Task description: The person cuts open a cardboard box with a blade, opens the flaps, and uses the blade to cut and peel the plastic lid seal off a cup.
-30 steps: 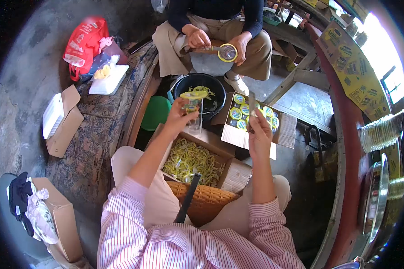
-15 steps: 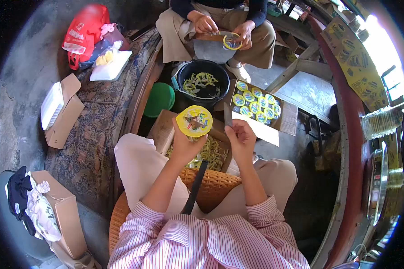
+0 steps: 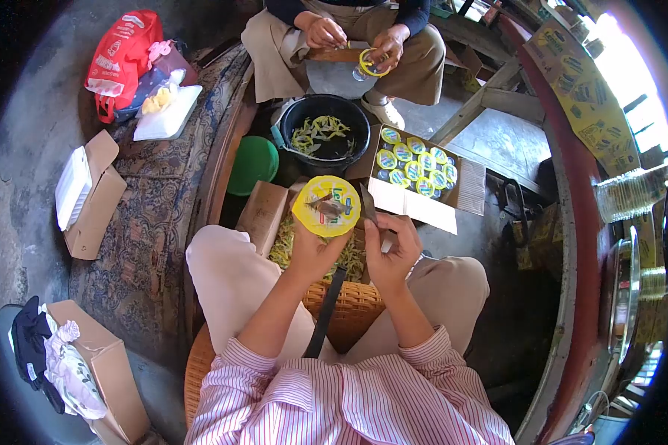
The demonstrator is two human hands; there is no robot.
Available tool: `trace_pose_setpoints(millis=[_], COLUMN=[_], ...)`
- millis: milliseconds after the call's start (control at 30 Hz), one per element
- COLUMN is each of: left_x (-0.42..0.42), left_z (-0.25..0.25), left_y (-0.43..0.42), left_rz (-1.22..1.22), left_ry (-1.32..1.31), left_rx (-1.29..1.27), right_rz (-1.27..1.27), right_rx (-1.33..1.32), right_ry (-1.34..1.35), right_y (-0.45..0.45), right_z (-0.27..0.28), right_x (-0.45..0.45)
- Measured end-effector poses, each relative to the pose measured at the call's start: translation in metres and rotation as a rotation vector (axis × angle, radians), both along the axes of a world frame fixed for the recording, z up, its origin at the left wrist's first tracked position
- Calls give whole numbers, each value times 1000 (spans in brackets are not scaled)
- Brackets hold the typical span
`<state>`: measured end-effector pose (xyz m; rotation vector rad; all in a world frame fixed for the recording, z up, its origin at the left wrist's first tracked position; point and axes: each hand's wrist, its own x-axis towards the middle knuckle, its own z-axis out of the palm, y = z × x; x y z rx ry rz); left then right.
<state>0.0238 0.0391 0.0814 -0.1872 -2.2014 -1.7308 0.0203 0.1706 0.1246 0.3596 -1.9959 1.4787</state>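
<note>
A plastic cup with a yellow printed lid (image 3: 340,194) is gripped in my left hand (image 3: 318,254); its lid is turned up toward me and has a torn or cut opening in the middle. My right hand (image 3: 393,251) is closed on a knife (image 3: 367,202) with a dull, dark blade. The blade stands upright close beside the lid's right edge; whether it touches cannot be made out. Under both hands, a cardboard box (image 3: 263,209) holds many yellow-green strips (image 3: 280,251), partly hidden by my arms.
A black bucket (image 3: 332,165) with similar strips stands ahead, beside a green basin (image 3: 252,167). Right of it, an open carton (image 3: 412,206) holds several yellow-lidded cups (image 3: 416,170). Opposite, a co-worker's hands (image 3: 386,50) hold a yellow-rimmed cup. A wooden beam (image 3: 564,259) runs along my right.
My right hand and the knife have moved left, closer to the cup. The cup has turned slightly, showing more of its lid. The whole view has shifted a little.
</note>
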Motion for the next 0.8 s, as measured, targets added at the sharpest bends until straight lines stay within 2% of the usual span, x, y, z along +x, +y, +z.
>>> trace_pose_setpoints(millis=[100,300,400,500,800], left_x=[2,2,2,3,4], left_z=[9,24,19,11,4], left_y=[6,11,8,9,14], left_rz=[-43,-70,-120,-66,-43], left_ry=[44,48,69,86,45], left_rx=[115,124,42,-54,-40], right_rz=[-9,-6,-36,-67,-88], right_rx=[-12,19,71,121,130], right_ry=[4,32,68,90,69], right_y=[1,3,2,1,1], right_z=[-4,-3,0,-1,-3], right_x=[-2,-3,-3,-4,-6])
